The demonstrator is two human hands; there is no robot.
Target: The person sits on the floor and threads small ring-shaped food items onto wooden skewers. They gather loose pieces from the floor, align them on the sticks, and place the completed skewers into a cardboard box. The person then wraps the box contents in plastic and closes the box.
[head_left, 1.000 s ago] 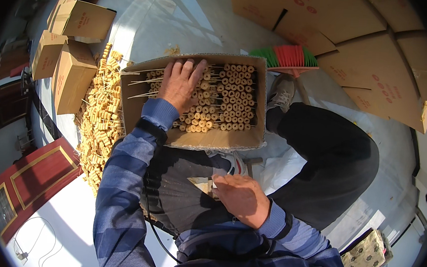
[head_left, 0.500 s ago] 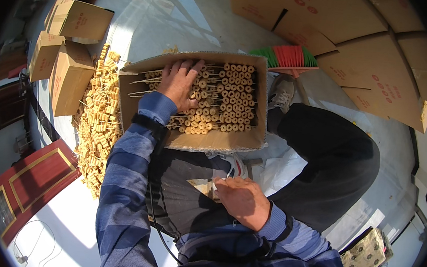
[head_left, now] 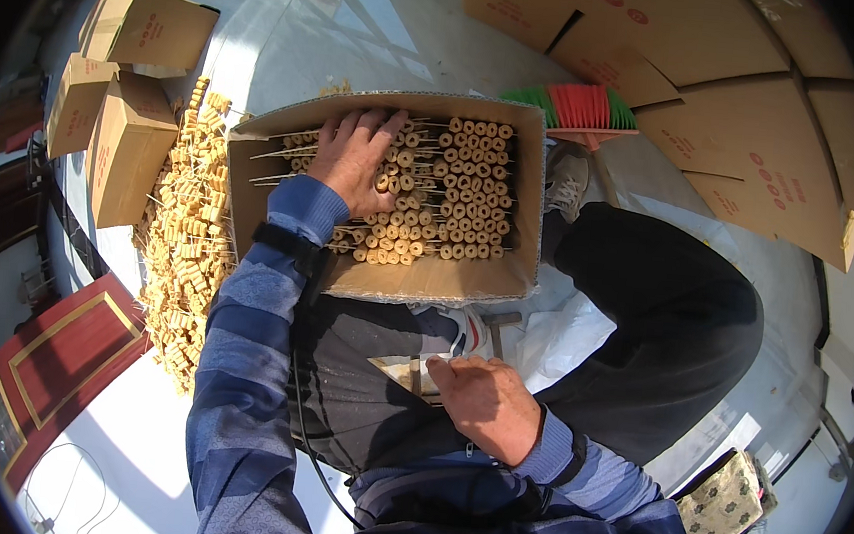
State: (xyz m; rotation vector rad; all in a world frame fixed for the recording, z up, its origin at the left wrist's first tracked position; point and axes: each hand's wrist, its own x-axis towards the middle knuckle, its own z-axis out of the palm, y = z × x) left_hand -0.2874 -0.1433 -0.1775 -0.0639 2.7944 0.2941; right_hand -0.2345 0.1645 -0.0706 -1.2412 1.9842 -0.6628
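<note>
The left hand (head_left: 351, 166) arches palm-down over skewered rolls (head_left: 465, 183), fingers spread; the right hand (head_left: 490, 402) curls, its fingers hidden beneath.

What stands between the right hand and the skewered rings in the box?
The cardboard box's near wall stands between the right hand and the skewered rings; the top is open. Nothing visible blocks the left hand, which is inside among them.

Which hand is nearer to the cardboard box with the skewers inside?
Left. The left hand is inside the box, on the skewers; the right hand is outside, over the lap.
</note>
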